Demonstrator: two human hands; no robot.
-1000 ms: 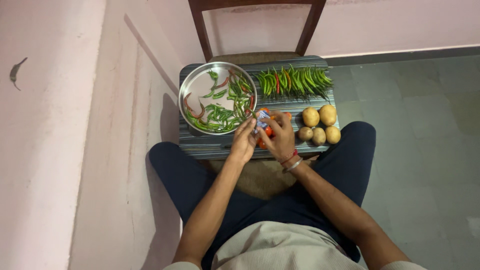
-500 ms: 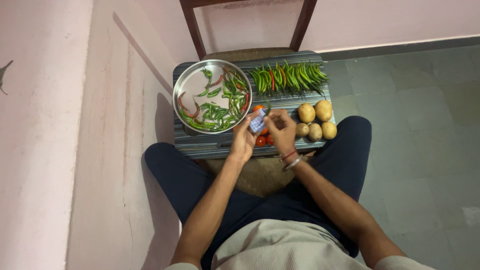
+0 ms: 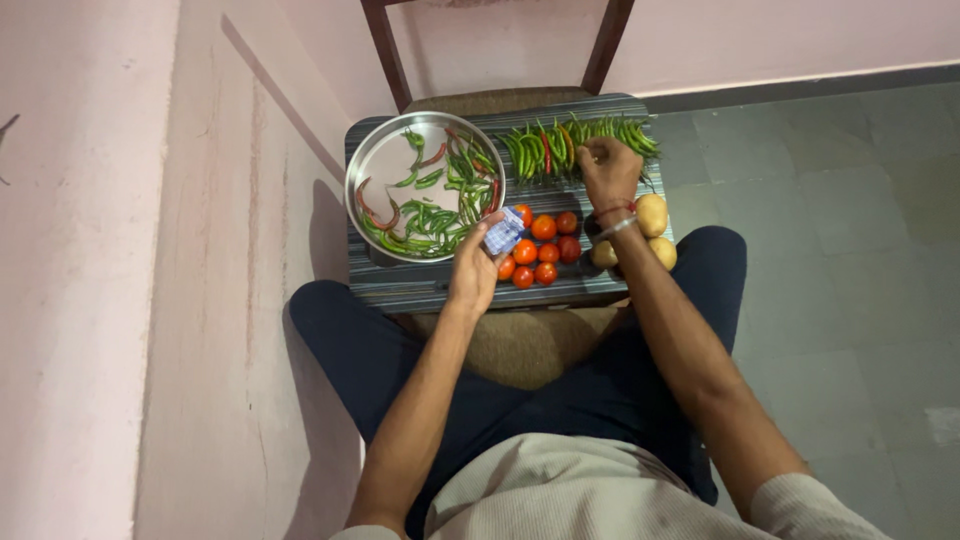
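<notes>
From the head view, the right hand [image 3: 608, 170] rests fingers-down on the row of loose chillies [image 3: 575, 148] along the far edge of the striped board [image 3: 420, 285]; whether its grip has closed on one I cannot tell, since the knuckles hide the fingertips. The left hand [image 3: 475, 270] pinches a small blue-and-white packet [image 3: 503, 232] beside the steel bowl [image 3: 375, 160] at the far left corner (chillies inside, too tangled to count). Nine tomatoes [image 3: 545, 228] show mid-board. Three potatoes [image 3: 651, 215] show, partly behind the right wrist.
</notes>
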